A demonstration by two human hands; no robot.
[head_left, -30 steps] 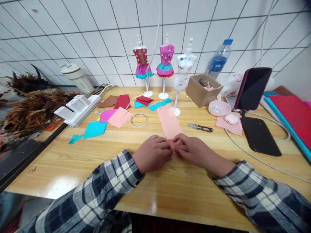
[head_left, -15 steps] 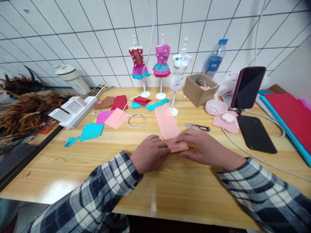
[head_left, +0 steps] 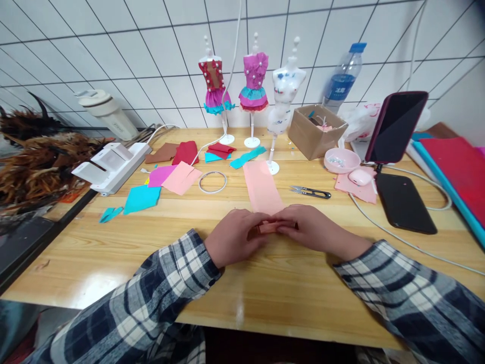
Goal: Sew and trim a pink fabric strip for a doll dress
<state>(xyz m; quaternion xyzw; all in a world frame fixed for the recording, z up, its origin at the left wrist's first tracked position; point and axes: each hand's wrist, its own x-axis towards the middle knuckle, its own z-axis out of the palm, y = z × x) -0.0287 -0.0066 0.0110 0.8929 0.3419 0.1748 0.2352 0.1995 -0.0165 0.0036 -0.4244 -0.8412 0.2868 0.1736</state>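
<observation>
A long strip of pink crepe paper (head_left: 262,187) lies on the table, pointing away from me. Its near end is folded over, and both hands pinch that fold. My left hand (head_left: 235,237) grips the fold's left side with thumb and fingers. From the right, my right hand (head_left: 316,228) pinches the other side, its fingertips close to the left ones. Part of the fold is hidden by my fingers. Just beyond the strip stands a bare white mannequin (head_left: 287,96). Black thread snips (head_left: 310,192) lie right of the strip.
Two dressed mannequins (head_left: 255,76) stand at the back. Left are a tape roll (head_left: 212,190), blue paper (head_left: 142,199) and a power strip (head_left: 117,167). Right are a cardboard box (head_left: 314,139), a pink bowl (head_left: 342,167), a propped phone (head_left: 397,126), a black flat device (head_left: 406,203) and a cable.
My right hand has come down and closed on the fold's right side. The near end is now folded narrower and lifted between both hands. The view has shifted slightly.
</observation>
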